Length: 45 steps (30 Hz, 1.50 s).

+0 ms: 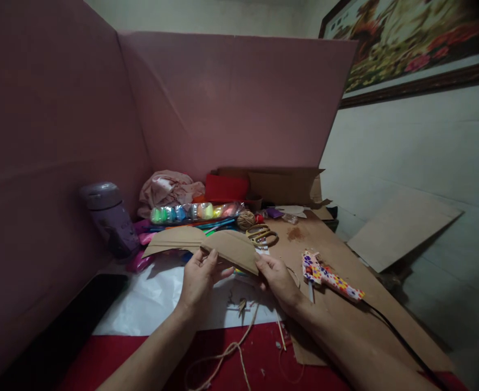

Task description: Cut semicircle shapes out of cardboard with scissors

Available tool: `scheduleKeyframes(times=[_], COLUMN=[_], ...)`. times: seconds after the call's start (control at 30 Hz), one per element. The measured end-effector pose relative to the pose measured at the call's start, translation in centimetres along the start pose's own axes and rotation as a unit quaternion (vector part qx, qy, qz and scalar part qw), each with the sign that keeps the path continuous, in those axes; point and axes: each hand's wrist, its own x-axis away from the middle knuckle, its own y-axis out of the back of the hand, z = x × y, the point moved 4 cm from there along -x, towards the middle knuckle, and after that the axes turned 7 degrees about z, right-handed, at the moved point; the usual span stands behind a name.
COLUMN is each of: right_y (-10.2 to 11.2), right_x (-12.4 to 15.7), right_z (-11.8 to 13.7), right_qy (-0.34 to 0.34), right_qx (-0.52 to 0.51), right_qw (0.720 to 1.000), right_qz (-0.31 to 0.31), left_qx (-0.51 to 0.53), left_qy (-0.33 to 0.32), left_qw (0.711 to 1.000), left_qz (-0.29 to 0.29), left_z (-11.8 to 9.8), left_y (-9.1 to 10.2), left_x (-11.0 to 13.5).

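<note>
Between both hands, raised over the table, is a half-round piece of brown cardboard (232, 248) with its curved edge facing away. My left hand (201, 279) pinches its left corner, thumb on the near side. At the right corner my right hand (276, 279) grips the same piece. A second curved cardboard piece (176, 239) lies just left of it, partly behind the held one. Scissors with yellowish handles (262, 235) rest beyond my right hand. A flower-patterned glue gun (331, 277) lies on the cardboard sheet to the right.
White paper (142, 304) and a red cloth (113, 353) cover the near table, with loose twine (231, 347) on top. A purple bottle (111, 220) stands left, near a dark phone-like slab (96, 298). Behind are packed colourful clay tubs (194, 213), a twine ball (245, 219) and pink panels (231, 103).
</note>
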Motion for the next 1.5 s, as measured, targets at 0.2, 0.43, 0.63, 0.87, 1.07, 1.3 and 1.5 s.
scheduleKeyframes(times=[0.2, 0.43, 0.63, 0.87, 1.07, 1.3, 1.5], right_y=[-0.4, -0.4, -0.4, -0.3, -0.2, -0.1, 0.1], right_x=[0.1, 0.3, 0.5, 0.3, 0.3, 0.2, 0.2], right_z=[0.4, 0.8, 1.0, 0.6, 0.6, 0.6, 0.7], right_qy=[-0.04, -0.083, -0.094, -0.093, -0.104, -0.087, -0.049], right_qx=[-0.122, -0.166, -0.21, -0.218, -0.215, -0.208, -0.204], right_qw=[0.991, 0.981, 0.973, 0.97, 0.97, 0.974, 0.977], right_qz=[0.04, 0.056, 0.034, 0.048, 0.036, 0.028, 0.036], left_qx=[0.012, -0.052, -0.04, -0.046, -0.046, -0.047, -0.075], left_qy=[-0.009, -0.005, 0.033, 0.059, 0.062, 0.058, -0.028], left_qw=[0.999, 0.998, 0.996, 0.994, 0.993, 0.993, 0.992], left_qz=[-0.031, -0.045, -0.072, -0.082, -0.093, -0.092, -0.098], left_z=[-0.4, -0.7, -0.4, -0.2, 0.0, 0.4, -0.4], left_y=[0.1, 0.5, 0.4, 0.6, 0.7, 0.8, 0.3], left_x=[-0.2, -0.2, -0.3, -0.4, -0.3, -0.5, 0.0])
